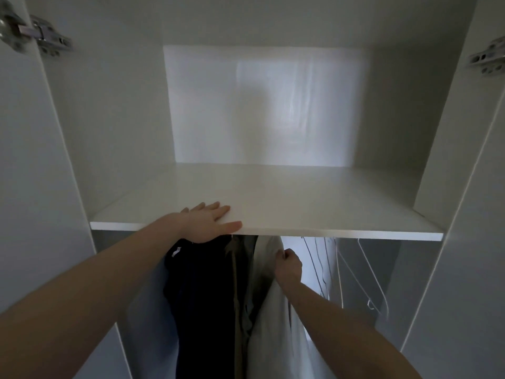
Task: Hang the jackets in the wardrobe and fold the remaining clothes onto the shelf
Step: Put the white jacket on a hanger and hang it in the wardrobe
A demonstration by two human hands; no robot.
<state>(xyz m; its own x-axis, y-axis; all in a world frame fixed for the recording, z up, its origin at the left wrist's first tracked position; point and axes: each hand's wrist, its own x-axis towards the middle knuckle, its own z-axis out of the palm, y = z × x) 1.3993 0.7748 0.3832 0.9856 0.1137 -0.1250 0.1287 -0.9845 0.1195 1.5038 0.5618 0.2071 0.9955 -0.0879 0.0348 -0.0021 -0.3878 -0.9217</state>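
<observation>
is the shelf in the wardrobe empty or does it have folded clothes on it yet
Empty. The white shelf shows bare all the way to the back wall; only the left hand rests flat on its front edge. No folded clothes lie on it.

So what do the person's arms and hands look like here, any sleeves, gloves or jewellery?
Both forearms are bare as far as the frame shows, with no sleeve edge in view. The left hand and the right hand are ungloved. No watch, bracelet or ring is visible on either wrist or on the fingers that show, though the dim light inside the wardrobe makes small details on the right one hard to confirm.
</observation>
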